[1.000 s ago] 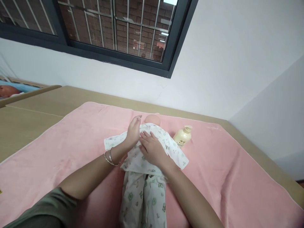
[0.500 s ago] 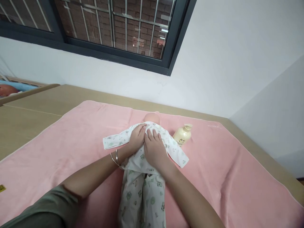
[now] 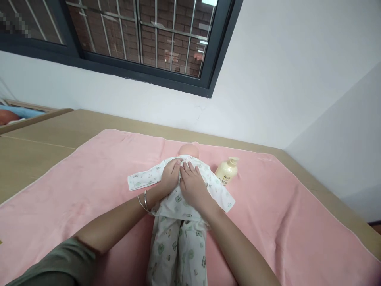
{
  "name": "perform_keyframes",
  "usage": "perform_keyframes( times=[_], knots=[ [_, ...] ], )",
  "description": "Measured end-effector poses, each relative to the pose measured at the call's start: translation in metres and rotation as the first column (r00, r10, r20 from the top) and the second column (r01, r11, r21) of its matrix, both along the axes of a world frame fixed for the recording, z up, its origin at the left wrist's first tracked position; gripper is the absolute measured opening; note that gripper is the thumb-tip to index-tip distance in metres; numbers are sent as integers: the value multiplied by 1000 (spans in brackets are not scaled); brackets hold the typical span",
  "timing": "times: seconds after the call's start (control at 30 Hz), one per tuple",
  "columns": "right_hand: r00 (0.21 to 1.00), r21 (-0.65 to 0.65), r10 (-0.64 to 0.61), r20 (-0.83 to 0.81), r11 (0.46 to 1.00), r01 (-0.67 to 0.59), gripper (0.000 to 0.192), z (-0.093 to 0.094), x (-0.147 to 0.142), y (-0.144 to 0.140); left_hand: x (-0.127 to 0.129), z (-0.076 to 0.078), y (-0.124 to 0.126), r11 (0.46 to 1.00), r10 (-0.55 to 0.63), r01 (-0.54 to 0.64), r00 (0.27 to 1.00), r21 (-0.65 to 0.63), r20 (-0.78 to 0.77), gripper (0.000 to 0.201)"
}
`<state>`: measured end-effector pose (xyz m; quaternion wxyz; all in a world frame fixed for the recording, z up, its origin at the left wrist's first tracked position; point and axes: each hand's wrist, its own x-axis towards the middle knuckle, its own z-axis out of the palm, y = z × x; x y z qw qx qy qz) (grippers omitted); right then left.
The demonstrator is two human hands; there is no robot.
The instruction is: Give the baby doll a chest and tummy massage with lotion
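Pink blanket (image 3: 268,214) filled the lower frame. At centre, left hand (image 3: 170,175) and right hand (image 3: 193,187) rested unclenched on a shirt (image 3: 173,202), grasping nothing.

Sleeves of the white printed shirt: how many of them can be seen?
2: one sleeve stretches out to the left of the left hand; the other sleeve slants outward beside the pale yellow bottle.

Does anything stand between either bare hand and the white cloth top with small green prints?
Nothing visible does: the left hand and right hand both appear to lie directly on the top. The pale-yellow rounded pump bottle is beside its right-hand sleeve, out of the way.
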<state>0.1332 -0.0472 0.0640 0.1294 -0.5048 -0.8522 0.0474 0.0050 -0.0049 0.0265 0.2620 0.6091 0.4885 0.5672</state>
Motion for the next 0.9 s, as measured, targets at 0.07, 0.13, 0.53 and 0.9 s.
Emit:
perform_keyframes(
  times=[0.07,0.13,0.53,0.9],
  knots=[
    [998,-15,-24,-50,1000,23,53,0,9,12,0,-1,0,1000,-1,2,999,8,-39,39],
    [989,-39,-119,-91,993,115,55,-1,19,25,1,-4,0,999,44,-42,990,14,-134,36],
    [956,0,-281,81,959,282,55,4,-3,-6,-2,-10,16,996,73,-85,775,10,-628,47],
    [968,-25,-251,-12,968,251,61,-1,23,29,0,-4,-3,999,24,10,691,42,-722,38]
  ],
)
